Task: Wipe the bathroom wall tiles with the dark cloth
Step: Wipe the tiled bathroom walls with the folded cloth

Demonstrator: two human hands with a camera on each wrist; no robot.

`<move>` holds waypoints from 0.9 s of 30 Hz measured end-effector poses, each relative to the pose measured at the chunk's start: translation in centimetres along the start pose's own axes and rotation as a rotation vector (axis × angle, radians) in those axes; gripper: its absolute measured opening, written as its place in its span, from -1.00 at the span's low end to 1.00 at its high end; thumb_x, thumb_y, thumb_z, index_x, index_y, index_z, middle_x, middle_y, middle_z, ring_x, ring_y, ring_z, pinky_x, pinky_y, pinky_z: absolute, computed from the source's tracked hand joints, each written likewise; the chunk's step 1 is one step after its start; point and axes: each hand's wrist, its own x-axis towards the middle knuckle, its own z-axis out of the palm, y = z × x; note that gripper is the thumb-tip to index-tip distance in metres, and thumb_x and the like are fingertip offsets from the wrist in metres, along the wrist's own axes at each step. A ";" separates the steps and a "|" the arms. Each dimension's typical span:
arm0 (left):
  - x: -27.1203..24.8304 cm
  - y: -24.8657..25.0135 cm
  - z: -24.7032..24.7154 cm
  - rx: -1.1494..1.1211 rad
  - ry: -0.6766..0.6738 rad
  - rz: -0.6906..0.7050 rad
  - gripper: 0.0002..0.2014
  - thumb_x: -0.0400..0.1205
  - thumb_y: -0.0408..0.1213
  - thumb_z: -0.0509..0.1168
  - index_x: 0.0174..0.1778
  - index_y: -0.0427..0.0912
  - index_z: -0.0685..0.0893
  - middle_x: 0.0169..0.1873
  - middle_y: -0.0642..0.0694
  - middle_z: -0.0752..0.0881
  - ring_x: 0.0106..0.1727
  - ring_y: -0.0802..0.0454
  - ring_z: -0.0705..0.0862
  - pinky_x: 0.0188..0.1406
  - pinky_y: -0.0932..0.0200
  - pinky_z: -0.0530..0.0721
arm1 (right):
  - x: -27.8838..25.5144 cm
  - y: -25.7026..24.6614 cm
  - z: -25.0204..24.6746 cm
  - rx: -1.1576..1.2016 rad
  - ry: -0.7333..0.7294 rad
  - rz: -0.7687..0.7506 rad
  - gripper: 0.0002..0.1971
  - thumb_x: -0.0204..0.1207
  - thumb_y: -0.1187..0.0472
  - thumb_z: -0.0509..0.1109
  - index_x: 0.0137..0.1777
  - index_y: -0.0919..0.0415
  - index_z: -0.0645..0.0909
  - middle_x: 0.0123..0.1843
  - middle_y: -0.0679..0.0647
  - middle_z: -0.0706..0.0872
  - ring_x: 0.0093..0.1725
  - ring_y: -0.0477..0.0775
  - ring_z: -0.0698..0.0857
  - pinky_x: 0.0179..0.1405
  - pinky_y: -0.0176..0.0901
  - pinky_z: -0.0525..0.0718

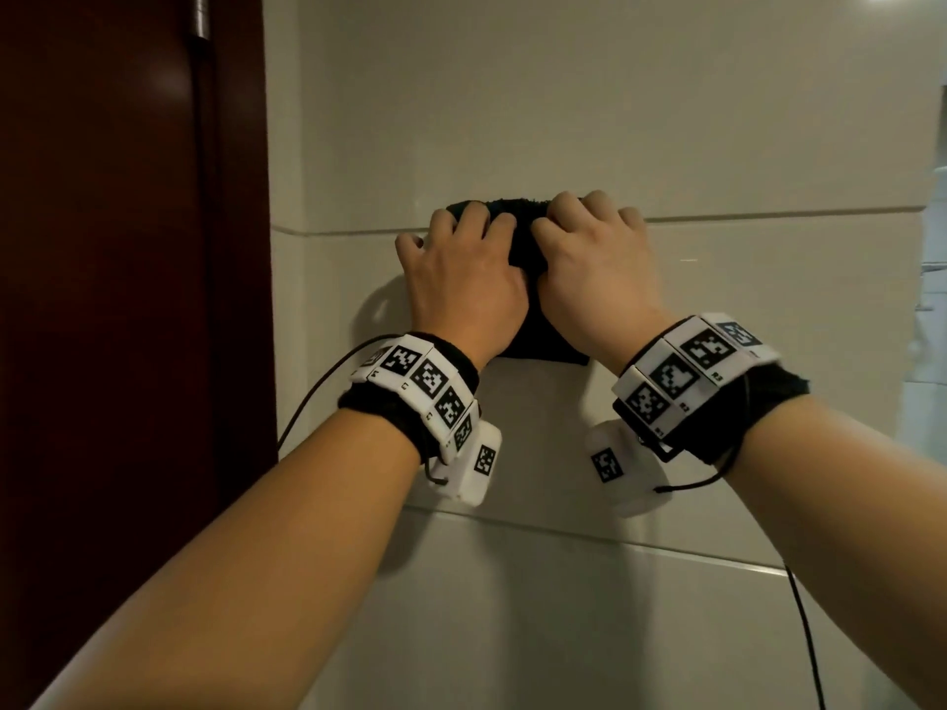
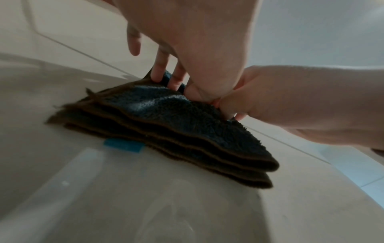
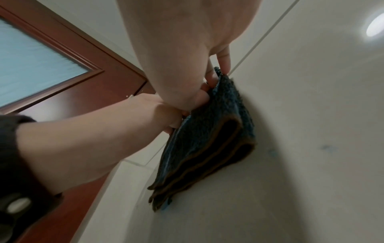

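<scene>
Broadly, pale wall tiles (image 1: 589, 120) fill most of the head view, glossy, with three grout lines running roughly level across them. At the far left stands one dark reddish wooden door (image 1: 102, 299); the right wrist view shows a frosted glass pane (image 3: 31, 65) set in it.

Two bare forearms reach up to the wall, each with one band of black-and-white marker blocks at the wrist and a thin dark cable trailing off.

Against the tile, across the upper grout line, lies one dark cloth (image 1: 533, 330), folded into several layers with brown-edged hems stacked at its lower end. It lies flat on the wall with its long axis running up and down, the hemmed edges pointing downward and the fluffy top edge showing just above the knuckles. A small blue tag (image 2: 124, 145) pokes out from beneath it.

The left hand (image 1: 461, 279) sits on the cloth's left part, fingers curled, fingertips pressing into the pile near the top edge; its little finger is off the cloth. The right hand (image 1: 594, 269) sits just beside it on the right part, fingers likewise curled, bunching the fabric between thumb and fingers. The two thumbs meet at the middle of the cloth.
</scene>
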 end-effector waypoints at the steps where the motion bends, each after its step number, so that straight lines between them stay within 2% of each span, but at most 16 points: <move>1: 0.0 -0.9 0.0 0.006 -0.011 -0.008 -0.56 0.54 -0.15 0.19 0.36 0.01 0.63 0.22 -0.01 0.66 0.19 -0.14 0.57 0.10 -0.15 0.40 | 0.4 -0.8 0.3 0.003 -0.002 -0.005 -0.71 0.36 0.18 0.03 -0.20 0.23 0.59 -0.13 0.16 0.63 -0.12 0.29 0.59 -0.22 0.03 0.40; 8: -0.2 -7.3 -0.5 0.084 -0.105 -0.092 -0.54 0.63 -0.12 0.19 0.49 0.02 0.52 0.38 -0.05 0.57 0.35 -0.19 0.49 0.15 -0.17 0.36 | 3.7 -6.8 2.7 0.048 -0.055 -0.050 -0.67 0.37 0.15 0.02 -0.16 0.21 0.62 -0.08 0.15 0.64 -0.08 0.29 0.59 -0.18 0.04 0.43; 12: -0.4 -11.2 -0.7 0.187 -0.171 -0.156 -0.51 0.65 -0.10 0.20 0.54 0.01 0.43 0.45 -0.06 0.50 0.42 -0.20 0.43 0.24 -0.19 0.36 | 5.9 -10.8 3.9 0.056 -0.123 -0.080 -0.78 0.42 0.18 0.20 -0.10 0.20 0.66 0.01 0.13 0.64 0.03 0.28 0.59 -0.09 0.08 0.45; 14: -0.1 -12.1 -0.9 0.252 -0.211 -0.155 -0.48 0.62 -0.13 0.26 0.54 -0.04 0.41 0.44 -0.10 0.51 0.44 -0.21 0.44 0.27 -0.15 0.39 | 6.7 -11.9 4.4 0.057 -0.145 -0.103 -0.78 0.48 0.17 0.24 0.01 0.20 0.66 0.11 0.13 0.62 0.13 0.28 0.56 0.01 0.11 0.43; 18: 0.2 -12.8 -0.9 0.285 -0.247 -0.160 -0.57 0.61 -0.23 0.33 0.40 -0.14 0.48 0.37 -0.17 0.55 0.37 -0.22 0.51 0.18 -0.06 0.49 | 7.4 -13.0 5.3 0.083 -0.127 -0.131 -0.75 0.57 0.14 0.21 0.15 0.16 0.63 0.23 0.11 0.58 0.24 0.25 0.52 0.09 0.11 0.41; 20: 0.3 -12.7 -0.8 0.244 -0.259 -0.186 -0.61 0.63 -0.28 0.31 0.40 -0.17 0.48 0.36 -0.19 0.54 0.34 -0.23 0.54 0.03 -0.04 0.50 | 7.4 -13.0 5.5 0.082 -0.111 -0.132 -0.75 0.59 0.12 0.21 0.16 0.15 0.63 0.25 0.11 0.58 0.23 0.24 0.51 0.09 0.11 0.41; 22: 0.3 -12.6 -0.9 0.193 -0.269 -0.220 -0.59 0.64 -0.31 0.32 0.42 -0.17 0.46 0.38 -0.18 0.51 0.33 -0.24 0.54 -0.12 -0.03 0.42 | 7.3 -12.8 5.5 0.078 -0.119 -0.129 -0.74 0.59 0.13 0.20 0.18 0.13 0.62 0.26 0.10 0.57 0.24 0.23 0.51 0.10 0.11 0.39; 27: 0.4 -12.6 -1.3 0.132 -0.317 -0.232 -0.60 0.63 -0.32 0.31 0.40 -0.17 0.47 0.39 -0.19 0.49 0.34 -0.27 0.53 -0.10 -0.06 0.41 | 7.3 -12.6 4.9 0.071 -0.151 -0.107 -0.70 0.57 0.13 0.15 0.20 0.09 0.63 0.29 0.06 0.56 0.29 0.19 0.49 0.18 0.13 0.35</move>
